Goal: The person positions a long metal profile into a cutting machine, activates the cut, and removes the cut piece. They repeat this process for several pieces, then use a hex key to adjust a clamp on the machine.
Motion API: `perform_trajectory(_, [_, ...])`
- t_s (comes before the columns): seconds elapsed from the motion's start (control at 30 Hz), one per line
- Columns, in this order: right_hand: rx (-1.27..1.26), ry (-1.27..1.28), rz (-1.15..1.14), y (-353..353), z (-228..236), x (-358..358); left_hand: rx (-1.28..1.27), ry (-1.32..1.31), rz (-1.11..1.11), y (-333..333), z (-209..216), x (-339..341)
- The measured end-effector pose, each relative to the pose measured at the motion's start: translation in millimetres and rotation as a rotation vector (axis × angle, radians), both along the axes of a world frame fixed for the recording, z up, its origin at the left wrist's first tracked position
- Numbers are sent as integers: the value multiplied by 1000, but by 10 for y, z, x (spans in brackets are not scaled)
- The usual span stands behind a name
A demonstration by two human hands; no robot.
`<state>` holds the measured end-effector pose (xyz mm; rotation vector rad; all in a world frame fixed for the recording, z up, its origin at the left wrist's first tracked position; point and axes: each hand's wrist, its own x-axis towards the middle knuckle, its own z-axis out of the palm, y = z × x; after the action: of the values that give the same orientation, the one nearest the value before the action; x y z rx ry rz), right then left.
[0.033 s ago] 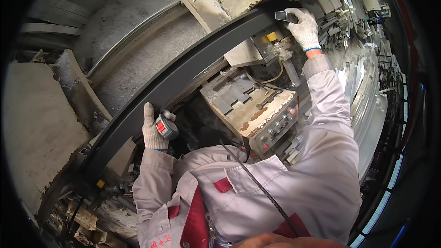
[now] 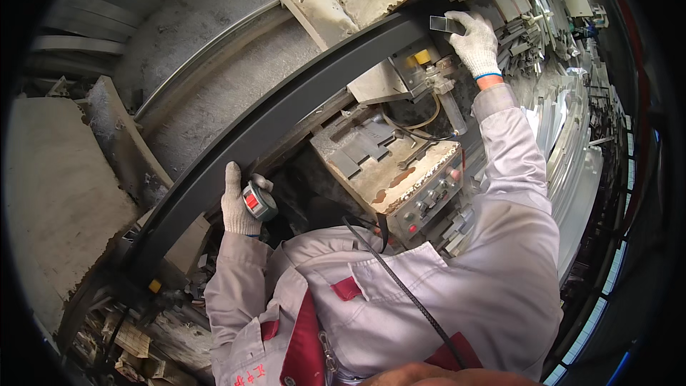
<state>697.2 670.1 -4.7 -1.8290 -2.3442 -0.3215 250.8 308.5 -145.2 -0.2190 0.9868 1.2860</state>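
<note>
A long dark grey metal profile [image 2: 275, 102] lies slantwise in front of me, from the lower left to the upper right, bowed by the lens. My left hand [image 2: 237, 202], in a white knit glove, holds a tape measure [image 2: 259, 201] with a grey-green case and a red button. One finger of that hand stretches up against the near side of the profile. At the profile's far right end, my gloved right hand [image 2: 474, 44] grips a short piece of rectangular tube [image 2: 446, 25], its hollow end facing left. Part of this piece is hidden by the fingers.
Below the profile stands a worn control box [image 2: 404, 186] with knobs, a red button and a wrench [image 2: 413, 162] on top. A yellow-capped fitting [image 2: 423, 56] with hoses sits behind it. Metal offcuts [image 2: 525, 28] pile up at right. Cream machine housings [image 2: 64, 186] flank the profile.
</note>
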Motion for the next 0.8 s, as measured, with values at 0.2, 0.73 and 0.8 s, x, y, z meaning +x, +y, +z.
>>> perform_trajectory(0.2, [-103,-21,18,249,13,22,63,101,88,-68,421,224])
perform_trajectory(0.73, [95,-69,295,452,-284,-144,-207,2046,-1323,1227,1152,380])
perform_trajectory(0.8, [98,-103,283,458,-238,-124,-172,2072,-1333,1191,1136,395])
